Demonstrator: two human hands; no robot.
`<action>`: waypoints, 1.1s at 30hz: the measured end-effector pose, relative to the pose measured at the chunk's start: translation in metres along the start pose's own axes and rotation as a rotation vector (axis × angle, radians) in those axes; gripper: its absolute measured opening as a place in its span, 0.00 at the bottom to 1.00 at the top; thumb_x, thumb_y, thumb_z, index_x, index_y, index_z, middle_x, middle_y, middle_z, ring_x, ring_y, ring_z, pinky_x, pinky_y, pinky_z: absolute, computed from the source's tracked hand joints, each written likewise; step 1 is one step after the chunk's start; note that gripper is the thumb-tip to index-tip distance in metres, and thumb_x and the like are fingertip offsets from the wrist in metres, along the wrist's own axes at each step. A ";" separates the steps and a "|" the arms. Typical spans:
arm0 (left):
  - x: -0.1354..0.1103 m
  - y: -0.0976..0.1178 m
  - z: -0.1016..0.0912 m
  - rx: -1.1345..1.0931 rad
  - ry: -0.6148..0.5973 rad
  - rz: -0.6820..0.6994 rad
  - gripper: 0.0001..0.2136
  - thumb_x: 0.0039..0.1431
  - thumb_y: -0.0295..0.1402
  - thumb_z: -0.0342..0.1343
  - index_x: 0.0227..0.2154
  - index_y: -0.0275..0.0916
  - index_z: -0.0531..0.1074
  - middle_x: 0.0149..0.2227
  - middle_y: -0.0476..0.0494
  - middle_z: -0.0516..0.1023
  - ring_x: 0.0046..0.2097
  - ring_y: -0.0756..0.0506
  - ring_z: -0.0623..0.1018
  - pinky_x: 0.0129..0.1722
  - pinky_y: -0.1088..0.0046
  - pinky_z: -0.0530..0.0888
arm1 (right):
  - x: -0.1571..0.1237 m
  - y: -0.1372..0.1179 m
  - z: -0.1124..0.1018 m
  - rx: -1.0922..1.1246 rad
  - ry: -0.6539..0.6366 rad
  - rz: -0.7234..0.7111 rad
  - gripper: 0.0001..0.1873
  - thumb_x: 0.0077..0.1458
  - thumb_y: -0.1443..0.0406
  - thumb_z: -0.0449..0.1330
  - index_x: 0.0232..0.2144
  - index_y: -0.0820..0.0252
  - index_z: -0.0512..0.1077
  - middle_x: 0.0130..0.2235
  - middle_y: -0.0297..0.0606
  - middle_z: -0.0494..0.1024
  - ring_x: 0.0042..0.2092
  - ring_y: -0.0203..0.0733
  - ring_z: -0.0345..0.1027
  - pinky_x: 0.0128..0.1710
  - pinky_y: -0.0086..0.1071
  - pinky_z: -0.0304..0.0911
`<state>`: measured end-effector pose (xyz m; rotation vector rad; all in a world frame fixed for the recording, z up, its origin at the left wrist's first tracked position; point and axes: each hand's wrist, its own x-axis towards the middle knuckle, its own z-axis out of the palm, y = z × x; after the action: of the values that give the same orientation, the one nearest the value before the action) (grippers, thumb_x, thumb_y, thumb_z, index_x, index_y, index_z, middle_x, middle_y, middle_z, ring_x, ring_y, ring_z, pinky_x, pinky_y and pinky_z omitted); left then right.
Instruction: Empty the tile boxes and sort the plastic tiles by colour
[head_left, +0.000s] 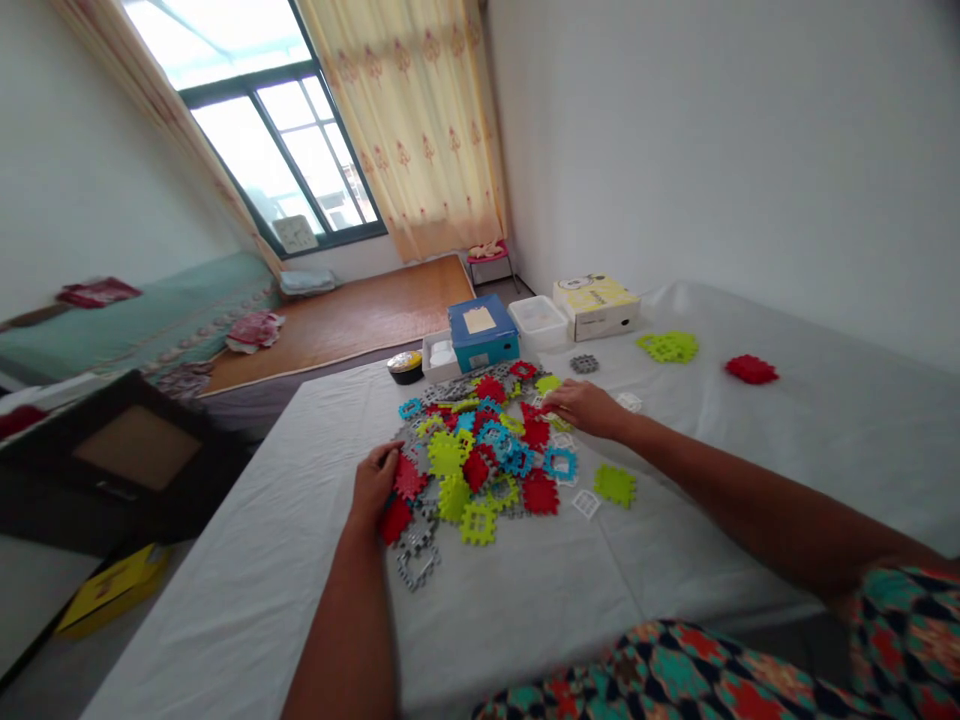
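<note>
A mixed pile of interlocking plastic tiles with toothed edges lies on the table in red, lime green, blue, grey and white. At its left edge is my left hand (373, 487), fingers curled, against a red tile (409, 477); what the fingers grip is hidden. Another red tile (395, 521) lies just below that hand. On the pile's right side my right hand (579, 408) is closed, its fingertips pinching the edge of a red tile (535, 425). Lime green tiles (448, 453) and blue frame tiles (560, 463) lie between the hands.
Right of the pile sit a lime green stack (670, 347), a red stack (751, 369) and a grey stack (584, 364). Behind it stand a blue box (484, 335), a clear plastic tub (538, 318), a yellow-and-white box (596, 305) and a round tin (406, 366). A white cloth (525, 610) covers the table.
</note>
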<state>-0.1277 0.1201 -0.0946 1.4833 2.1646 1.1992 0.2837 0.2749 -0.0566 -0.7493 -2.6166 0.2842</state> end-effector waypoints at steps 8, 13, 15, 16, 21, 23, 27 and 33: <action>0.001 0.005 -0.002 0.035 -0.011 0.000 0.24 0.52 0.46 0.50 0.43 0.35 0.78 0.44 0.38 0.81 0.47 0.39 0.78 0.51 0.63 0.71 | -0.043 0.031 -0.009 0.301 -0.017 0.325 0.17 0.56 0.62 0.58 0.47 0.60 0.74 0.43 0.43 0.81 0.42 0.44 0.74 0.43 0.38 0.68; -0.003 0.010 -0.003 0.036 -0.012 -0.012 0.25 0.52 0.47 0.50 0.44 0.34 0.78 0.43 0.38 0.81 0.44 0.40 0.78 0.47 0.65 0.73 | -0.060 0.021 -0.011 0.065 -0.026 0.269 0.20 0.52 0.56 0.62 0.46 0.59 0.75 0.47 0.46 0.79 0.47 0.50 0.72 0.50 0.42 0.65; -0.002 0.010 -0.003 0.043 -0.006 -0.014 0.25 0.51 0.47 0.50 0.43 0.35 0.78 0.42 0.39 0.82 0.43 0.40 0.79 0.45 0.65 0.74 | -0.064 0.012 -0.010 0.047 -0.097 0.253 0.24 0.48 0.55 0.65 0.47 0.57 0.75 0.45 0.45 0.79 0.45 0.50 0.72 0.48 0.41 0.66; -0.002 0.010 -0.003 0.053 -0.003 -0.013 0.24 0.51 0.47 0.50 0.42 0.35 0.78 0.41 0.39 0.82 0.43 0.40 0.79 0.45 0.66 0.74 | -0.065 0.008 -0.009 0.041 -0.112 0.239 0.25 0.46 0.55 0.66 0.47 0.56 0.76 0.44 0.44 0.80 0.45 0.50 0.73 0.47 0.40 0.66; 0.004 0.001 -0.005 0.118 0.002 -0.007 0.24 0.50 0.49 0.50 0.42 0.38 0.79 0.41 0.40 0.82 0.42 0.39 0.79 0.44 0.65 0.75 | -0.076 0.019 -0.026 0.007 -0.017 0.293 0.21 0.48 0.56 0.64 0.46 0.52 0.76 0.42 0.40 0.80 0.45 0.49 0.72 0.47 0.39 0.66; 0.006 -0.002 -0.006 0.130 0.000 -0.018 0.25 0.50 0.49 0.50 0.43 0.37 0.78 0.42 0.40 0.82 0.43 0.39 0.79 0.44 0.65 0.75 | -0.091 0.043 -0.045 -0.080 0.047 0.416 0.21 0.50 0.56 0.63 0.47 0.54 0.75 0.44 0.42 0.80 0.47 0.50 0.72 0.49 0.40 0.65; 0.009 -0.004 -0.007 0.146 -0.001 -0.024 0.25 0.49 0.49 0.50 0.43 0.38 0.79 0.43 0.40 0.82 0.46 0.38 0.79 0.47 0.63 0.75 | -0.135 0.102 -0.077 -0.334 0.128 0.812 0.19 0.53 0.59 0.60 0.45 0.60 0.74 0.46 0.49 0.78 0.48 0.53 0.71 0.48 0.41 0.65; 0.010 -0.004 -0.007 0.164 -0.002 -0.027 0.25 0.49 0.50 0.50 0.43 0.40 0.79 0.44 0.41 0.82 0.45 0.37 0.79 0.47 0.62 0.75 | -0.176 0.135 -0.075 -0.443 0.102 0.987 0.18 0.56 0.58 0.57 0.44 0.61 0.74 0.47 0.51 0.75 0.48 0.53 0.69 0.44 0.41 0.65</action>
<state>-0.1393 0.1245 -0.0911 1.5115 2.3228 1.0325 0.5151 0.2981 -0.0864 -2.1018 -2.0165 -0.0848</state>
